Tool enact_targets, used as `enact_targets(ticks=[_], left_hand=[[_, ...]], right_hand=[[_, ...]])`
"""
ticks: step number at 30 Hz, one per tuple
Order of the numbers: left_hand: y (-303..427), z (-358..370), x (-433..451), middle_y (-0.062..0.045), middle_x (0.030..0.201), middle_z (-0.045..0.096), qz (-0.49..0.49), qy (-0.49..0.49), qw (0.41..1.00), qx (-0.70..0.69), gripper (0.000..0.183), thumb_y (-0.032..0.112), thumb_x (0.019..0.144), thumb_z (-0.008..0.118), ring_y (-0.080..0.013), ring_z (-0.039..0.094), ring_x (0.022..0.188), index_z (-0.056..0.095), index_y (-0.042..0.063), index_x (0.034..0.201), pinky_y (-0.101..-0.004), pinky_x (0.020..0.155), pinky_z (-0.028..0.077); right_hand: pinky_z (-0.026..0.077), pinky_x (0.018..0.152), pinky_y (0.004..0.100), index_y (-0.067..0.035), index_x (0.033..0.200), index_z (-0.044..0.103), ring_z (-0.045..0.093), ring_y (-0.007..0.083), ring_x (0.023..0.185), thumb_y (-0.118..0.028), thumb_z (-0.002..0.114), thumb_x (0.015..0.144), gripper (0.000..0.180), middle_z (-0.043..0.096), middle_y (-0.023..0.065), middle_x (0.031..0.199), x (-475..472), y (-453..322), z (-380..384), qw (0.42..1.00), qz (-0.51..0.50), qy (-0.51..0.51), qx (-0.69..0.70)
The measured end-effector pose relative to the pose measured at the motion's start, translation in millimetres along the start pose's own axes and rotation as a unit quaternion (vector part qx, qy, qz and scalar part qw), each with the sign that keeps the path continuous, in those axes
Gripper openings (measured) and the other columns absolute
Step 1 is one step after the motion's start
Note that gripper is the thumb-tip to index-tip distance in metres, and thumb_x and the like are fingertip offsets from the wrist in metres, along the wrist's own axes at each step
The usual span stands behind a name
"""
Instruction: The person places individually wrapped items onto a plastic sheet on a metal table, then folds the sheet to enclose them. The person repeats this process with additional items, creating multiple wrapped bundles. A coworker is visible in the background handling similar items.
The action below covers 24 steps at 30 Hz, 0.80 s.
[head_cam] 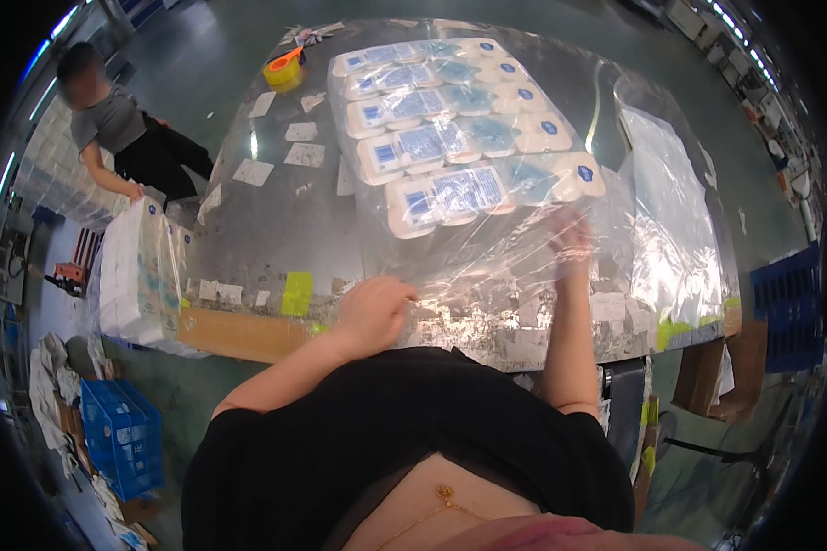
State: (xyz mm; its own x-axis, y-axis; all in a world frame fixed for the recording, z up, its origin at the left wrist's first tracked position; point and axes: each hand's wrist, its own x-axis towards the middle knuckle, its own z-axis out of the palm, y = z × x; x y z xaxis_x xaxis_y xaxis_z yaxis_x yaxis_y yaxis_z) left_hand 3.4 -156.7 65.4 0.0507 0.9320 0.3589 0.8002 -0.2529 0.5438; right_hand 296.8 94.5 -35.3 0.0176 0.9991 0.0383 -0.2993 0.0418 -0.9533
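A large clear plastic bag (455, 265) lies on the metal-topped table, its loose end towards me. Inside it are several rows of wrapped packs (468, 131), white and pale blue with printed labels; they look like tissue rolls. My left hand (375, 313) is at the near left of the bag's loose end, fingers curled on the film. Motion blurs my right hand (570, 234), just below the nearest row's right end. Film overlaps its fingers, and whether they grip it is unclear.
A yellow tape roll in an orange dispenser (284, 69) sits at the far left. Flat clear bags (675, 220) lie at the right. Bagged packs (138, 268) stand beside the table's left edge, touched by another person (120, 124). A blue crate (123, 437) is at lower left.
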Motion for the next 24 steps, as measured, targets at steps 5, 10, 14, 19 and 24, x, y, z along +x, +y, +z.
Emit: enact_targets(ticks=[5,10,14,19,24], left_hand=[[-32,2,-34,-0.011,0.093,0.055,-0.159,0.165,0.973,0.035,0.025,0.000,0.074,0.061,-0.0264,0.056,0.083,0.057,0.005,0.098,-0.0348,0.072,0.046],[-49,28,-43,-0.009,0.096,0.058,-0.294,0.139,0.937,-0.129,0.021,0.011,0.084,0.061,-0.0219,0.056,0.088,0.058,0.005,0.104,-0.0328,0.080,0.044],[-74,56,-46,-0.005,0.089,0.058,-0.354,0.140,0.870,-0.312,0.017,0.014,0.093,0.050,-0.0142,0.053,0.082,0.059,0.004,0.104,-0.0283,0.076,0.043],[-70,49,-40,0.000,0.079,0.054,-0.344,0.159,0.801,-0.463,0.020,0.016,0.098,0.042,-0.0091,0.048,0.072,0.057,0.004,0.094,-0.0234,0.069,0.040],[-85,46,-59,0.002,0.073,0.049,-0.362,0.200,0.785,-0.462,0.020,0.017,0.098,0.042,-0.0088,0.044,0.068,0.054,0.005,0.088,-0.0233,0.066,0.039]], right_hand=[[0.043,0.092,0.0371,-0.006,0.140,0.029,0.046,0.0251,0.114,-0.026,0.064,0.086,0.068,0.045,0.0138,0.125,24,-31,-115,0.929,-0.057,0.313,-0.190],[0.039,0.098,0.0343,-0.003,0.138,0.035,0.045,0.0274,0.121,-0.012,0.065,0.080,0.066,0.042,0.0188,0.134,32,-6,-141,0.831,-0.161,0.168,-0.505],[0.037,0.101,0.0371,-0.005,0.137,0.038,0.046,0.0247,0.120,-0.003,0.062,0.081,0.061,0.045,0.0127,0.134,57,2,-114,0.985,0.006,0.101,-0.138],[0.048,0.071,0.0320,-0.009,0.112,0.054,0.058,0.0194,0.087,-0.010,0.058,0.088,0.024,0.059,0.0070,0.096,90,48,-111,0.990,0.111,0.044,0.070],[0.041,0.047,0.0267,-0.015,0.087,0.056,0.053,0.0124,0.059,-0.018,0.059,0.091,0.006,0.054,-0.0010,0.071,62,84,-66,0.985,0.151,-0.069,0.049]])
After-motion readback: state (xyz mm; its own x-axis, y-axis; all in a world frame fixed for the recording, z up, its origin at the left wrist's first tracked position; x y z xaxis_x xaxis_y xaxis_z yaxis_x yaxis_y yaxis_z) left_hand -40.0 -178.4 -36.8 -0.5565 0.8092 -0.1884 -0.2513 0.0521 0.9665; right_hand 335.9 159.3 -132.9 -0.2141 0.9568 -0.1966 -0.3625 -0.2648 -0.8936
